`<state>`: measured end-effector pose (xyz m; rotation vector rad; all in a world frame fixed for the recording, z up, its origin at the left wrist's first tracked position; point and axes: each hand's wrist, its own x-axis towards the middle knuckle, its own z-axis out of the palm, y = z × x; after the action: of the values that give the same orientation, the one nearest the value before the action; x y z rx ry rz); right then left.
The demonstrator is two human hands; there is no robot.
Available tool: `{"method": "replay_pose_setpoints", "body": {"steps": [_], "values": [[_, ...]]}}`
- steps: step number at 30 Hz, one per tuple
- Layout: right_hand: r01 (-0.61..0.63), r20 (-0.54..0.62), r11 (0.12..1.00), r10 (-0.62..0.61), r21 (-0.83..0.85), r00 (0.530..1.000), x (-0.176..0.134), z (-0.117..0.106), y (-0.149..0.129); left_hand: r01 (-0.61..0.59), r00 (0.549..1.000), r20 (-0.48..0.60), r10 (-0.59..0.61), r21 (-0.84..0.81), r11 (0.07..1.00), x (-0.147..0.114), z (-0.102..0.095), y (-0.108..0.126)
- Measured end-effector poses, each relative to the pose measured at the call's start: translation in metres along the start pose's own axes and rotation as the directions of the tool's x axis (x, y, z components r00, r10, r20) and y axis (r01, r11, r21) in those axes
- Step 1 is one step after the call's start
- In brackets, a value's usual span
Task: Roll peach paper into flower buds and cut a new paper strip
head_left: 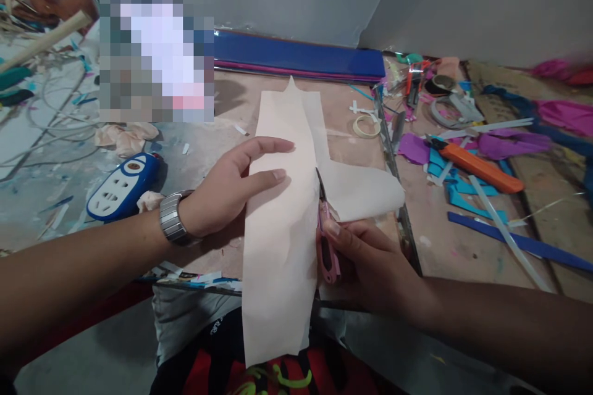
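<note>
A long pale cream sheet, paper or thin foam, lies lengthwise before me and hangs over the table's front edge. My left hand is on its left side, thumb and forefinger stretched apart on top; the other fingers are hidden. My right hand grips a pair of pink-handled scissors. Their dark blades sit in a slit in the sheet and point away from me. To the right of the blades, the partly cut strip curls out sideways.
A blue-and-white power strip stands left of my left hand. Behind the sheet lies a long blue pack. To the right are an orange-handled cutter, a tape roll, a glue stick and coloured scraps.
</note>
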<state>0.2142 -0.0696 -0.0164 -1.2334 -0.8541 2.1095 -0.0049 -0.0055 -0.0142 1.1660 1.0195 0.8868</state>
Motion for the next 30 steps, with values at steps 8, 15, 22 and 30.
{"method": "replay_pose_setpoints", "body": {"steps": [8,15,22,30], "values": [[-0.112,0.028,0.992,0.110,0.057,0.994,-0.0040,0.0036,0.0022,0.177,0.984,-0.003,-0.181,-0.195,0.965,0.0071,0.0008,-0.0014],[-0.066,0.018,0.996,0.065,0.061,0.998,-0.0025,-0.0002,0.0049,-0.019,0.997,-0.073,0.026,0.104,0.994,-0.0001,-0.0010,-0.0037],[-0.010,0.011,0.999,0.009,0.034,1.000,0.0002,-0.0019,0.0063,-0.049,0.996,-0.066,0.054,0.077,0.996,-0.0016,0.0004,-0.0021],[-0.026,0.039,0.997,0.023,0.079,0.999,0.0011,-0.0027,0.0084,-0.056,0.994,-0.094,0.063,0.078,0.995,-0.0013,0.0004,0.0005]]}}
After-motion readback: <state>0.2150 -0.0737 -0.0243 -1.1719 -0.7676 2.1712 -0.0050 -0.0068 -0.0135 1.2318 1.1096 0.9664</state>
